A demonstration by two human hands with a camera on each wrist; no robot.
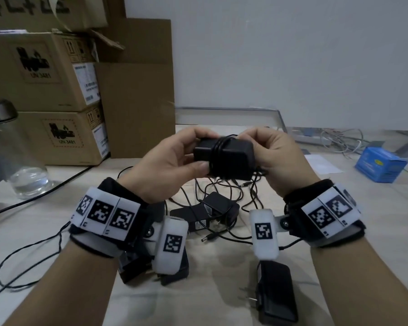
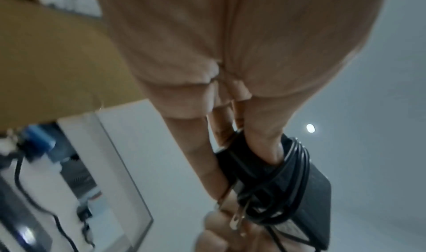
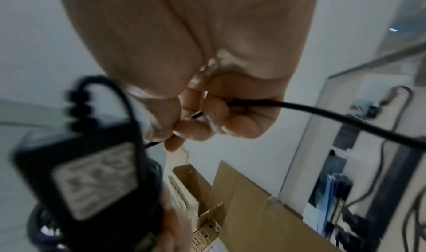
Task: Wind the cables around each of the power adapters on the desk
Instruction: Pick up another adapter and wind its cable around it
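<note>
Cardboard boxes [image 1: 45,74] stand stacked at the far left of the desk [image 1: 210,285]. The left hand [image 1: 167,165] holds the black adapter [image 1: 231,158] above the desk, thumb on its near face, fingers curled behind. Several turns of cable [image 1: 218,149] encircle the adapter's middle. The right hand [image 1: 278,156] pinches the cable's free length between thumb and fingertips [image 3: 202,128]. Other adapters [image 1: 277,292] and loose cables lie on the desk below. A blue box [image 1: 379,163] sits at far right.
</note>
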